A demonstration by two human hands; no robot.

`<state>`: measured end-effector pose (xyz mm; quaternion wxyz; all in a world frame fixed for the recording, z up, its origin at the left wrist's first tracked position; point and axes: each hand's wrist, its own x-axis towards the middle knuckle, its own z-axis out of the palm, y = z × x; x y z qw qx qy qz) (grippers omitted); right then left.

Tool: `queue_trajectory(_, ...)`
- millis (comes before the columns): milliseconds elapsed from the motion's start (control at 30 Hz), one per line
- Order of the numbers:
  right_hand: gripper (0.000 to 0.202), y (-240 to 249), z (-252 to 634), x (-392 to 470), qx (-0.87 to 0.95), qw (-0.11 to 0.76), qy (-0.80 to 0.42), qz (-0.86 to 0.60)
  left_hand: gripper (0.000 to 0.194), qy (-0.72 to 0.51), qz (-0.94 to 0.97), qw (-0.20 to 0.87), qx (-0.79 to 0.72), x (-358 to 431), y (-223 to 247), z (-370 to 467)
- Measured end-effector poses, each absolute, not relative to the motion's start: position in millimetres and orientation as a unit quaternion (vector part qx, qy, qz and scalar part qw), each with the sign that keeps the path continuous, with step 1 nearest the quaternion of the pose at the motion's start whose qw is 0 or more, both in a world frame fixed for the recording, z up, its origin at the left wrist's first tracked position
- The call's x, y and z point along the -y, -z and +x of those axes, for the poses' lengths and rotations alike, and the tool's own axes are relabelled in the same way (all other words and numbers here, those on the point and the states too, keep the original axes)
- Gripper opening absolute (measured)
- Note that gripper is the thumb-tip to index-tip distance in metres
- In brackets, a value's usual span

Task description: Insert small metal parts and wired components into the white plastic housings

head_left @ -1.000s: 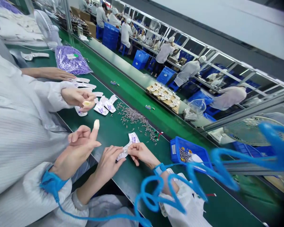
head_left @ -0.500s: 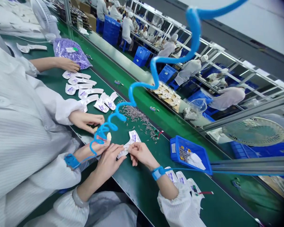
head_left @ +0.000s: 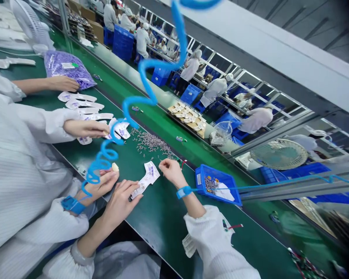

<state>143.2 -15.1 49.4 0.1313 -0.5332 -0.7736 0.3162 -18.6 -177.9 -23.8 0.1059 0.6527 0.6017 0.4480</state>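
My left hand (head_left: pixel 122 200) grips the near end of a white plastic shell (head_left: pixel 150 173), fingers over it and thumb along its side. The shell lies on the green worktop, its inside facing up, with purple parts along it. My right hand (head_left: pixel 171 171), wearing a blue wrist strap (head_left: pixel 184 192), is just beyond the shell's far end, beside a heap of small metal pieces (head_left: pixel 151 142). Its thumb and fingers are pinched together; whatever may be between them is too small to make out.
A blue bin (head_left: pixel 218 186) with metal pieces and a white cloth stands right. More shells (head_left: pixel 84 104) lie left by a purple bag (head_left: pixel 68 69). A co-worker's hands (head_left: pixel 103 182) work close on my left. A coiled blue cord (head_left: pixel 145 83) hangs across the view.
My right hand has left the shell and moved out toward the metal pieces. My left hand still holds the shell. One co-worker's hand has risen, and the whole view has shifted.
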Motion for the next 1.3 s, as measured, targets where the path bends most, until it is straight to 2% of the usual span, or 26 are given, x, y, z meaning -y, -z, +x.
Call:
queue_trajectory(167,0.006,-36,134,-31,0.802,0.164,-0.225,-0.528,0.013,-0.457,0.644,0.102,-0.605,179,24,-18)
queue_trajectory(300,0.011,-30,119,-43,0.819,0.152,-0.206,-0.513,0.014,-0.463,0.634,0.094,-0.612,177,25,-15)
queue_trajectory(433,0.015,-49,119,-26,0.828,0.149,-0.211,-0.498,0.020,-0.492,0.622,0.110,-0.599,178,15,-17)
queue_trajectory(533,0.015,-71,126,22,0.838,0.154,-0.250,-0.460,0.020,-0.534,0.588,0.158,-0.587,183,2,-18)
queue_trajectory(633,0.017,-85,133,86,0.841,0.155,-0.369,-0.364,0.018,-0.541,0.581,0.196,-0.575,194,-9,-13)
queue_trajectory(800,0.019,-84,139,147,0.800,0.171,-0.391,-0.422,0.022,-0.492,0.641,0.217,-0.548,212,-18,-5)
queue_trajectory(933,0.020,-79,140,150,0.783,0.168,-0.399,-0.446,0.021,-0.466,0.644,0.219,-0.565,218,-18,-5)
queue_trajectory(1167,0.016,-85,136,140,0.808,0.101,-0.399,-0.422,0.018,-0.451,0.660,0.150,-0.581,210,-22,-13)
queue_trajectory(1300,0.018,-74,127,113,0.723,0.090,-0.523,-0.443,0.016,-0.458,0.646,0.126,-0.598,197,-18,-18)
